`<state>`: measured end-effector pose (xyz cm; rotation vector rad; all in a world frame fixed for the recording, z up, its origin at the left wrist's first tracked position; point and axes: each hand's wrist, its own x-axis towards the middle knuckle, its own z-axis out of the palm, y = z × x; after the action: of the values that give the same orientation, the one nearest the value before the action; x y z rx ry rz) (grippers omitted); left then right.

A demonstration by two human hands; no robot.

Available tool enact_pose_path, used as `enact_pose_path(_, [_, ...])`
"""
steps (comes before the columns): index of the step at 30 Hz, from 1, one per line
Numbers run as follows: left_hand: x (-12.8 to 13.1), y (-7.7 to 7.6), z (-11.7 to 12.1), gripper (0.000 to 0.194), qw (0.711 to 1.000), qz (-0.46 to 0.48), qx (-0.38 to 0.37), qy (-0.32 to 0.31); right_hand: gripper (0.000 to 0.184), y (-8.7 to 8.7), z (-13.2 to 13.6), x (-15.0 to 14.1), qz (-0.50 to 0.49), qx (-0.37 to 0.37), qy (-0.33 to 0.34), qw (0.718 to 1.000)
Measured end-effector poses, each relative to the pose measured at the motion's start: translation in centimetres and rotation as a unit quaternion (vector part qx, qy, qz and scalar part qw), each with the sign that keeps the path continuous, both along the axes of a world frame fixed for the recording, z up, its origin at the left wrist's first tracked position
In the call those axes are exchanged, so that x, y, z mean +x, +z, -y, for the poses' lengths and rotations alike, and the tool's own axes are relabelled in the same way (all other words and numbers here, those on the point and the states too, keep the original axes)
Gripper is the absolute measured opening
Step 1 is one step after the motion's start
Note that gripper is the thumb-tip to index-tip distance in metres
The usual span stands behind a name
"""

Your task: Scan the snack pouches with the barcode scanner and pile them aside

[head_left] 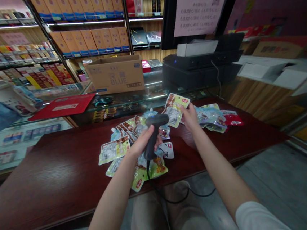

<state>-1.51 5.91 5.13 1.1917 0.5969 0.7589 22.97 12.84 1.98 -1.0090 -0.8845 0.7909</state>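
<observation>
My left hand point(145, 139) is wrapped round the handle of a black barcode scanner point(155, 129), whose head sits just left of a snack packet. That green and brown snack packet point(173, 109) is pinched at its right edge by my right hand point(189, 117) and held up above the table. Under and around the scanner lies a loose pile of snack packets point(115, 150) in green, blue and brown. To the right of my right hand rests a second group of packets point(210, 118), with a red packet point(232, 117) at its end.
The dark red table point(52, 168) spans the front. Behind it stand a cardboard box point(115, 75), a computer mouse point(103, 101), a red mat point(65, 105) and a black printer-like machine point(200, 70). The scanner's cable point(175, 201) hangs over the table edge across the lap.
</observation>
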Motion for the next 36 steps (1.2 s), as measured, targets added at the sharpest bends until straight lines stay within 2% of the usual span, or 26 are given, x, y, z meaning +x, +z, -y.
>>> enact_pose_path(9, [0.5,-0.7,-0.2,0.077,0.998,-0.064,-0.004,0.006,0.047,-1.4,-0.5,-0.5,-0.005,0.013,-0.004,1.000])
enact_pose_path(16, [0.5,-1.2,-0.1,0.072,0.997,-0.072,0.011,-0.008,0.042,-1.1,-0.2,-0.4,-0.019,0.006,-0.003,1.000])
enact_pose_path(24, [0.5,-0.4,0.4,0.077,0.996,-0.083,0.025,-0.018,0.042,-1.1,0.5,-0.4,-0.011,0.002,-0.017,1.000])
enact_pose_path(27, [0.2,-0.5,0.2,0.077,0.995,-0.097,0.030,-0.023,0.045,-1.1,1.1,0.0,-0.011,0.011,-0.018,1.000])
enact_pose_path(32, [-0.1,-1.0,-0.4,0.079,0.994,-0.093,0.041,-0.028,0.049,-0.1,2.7,3.0,0.035,0.027,-0.072,0.996])
enact_pose_path(36, [-0.2,-0.7,-0.4,0.083,0.995,-0.085,0.054,-0.025,0.048,0.3,6.2,8.1,0.099,0.022,-0.192,0.976])
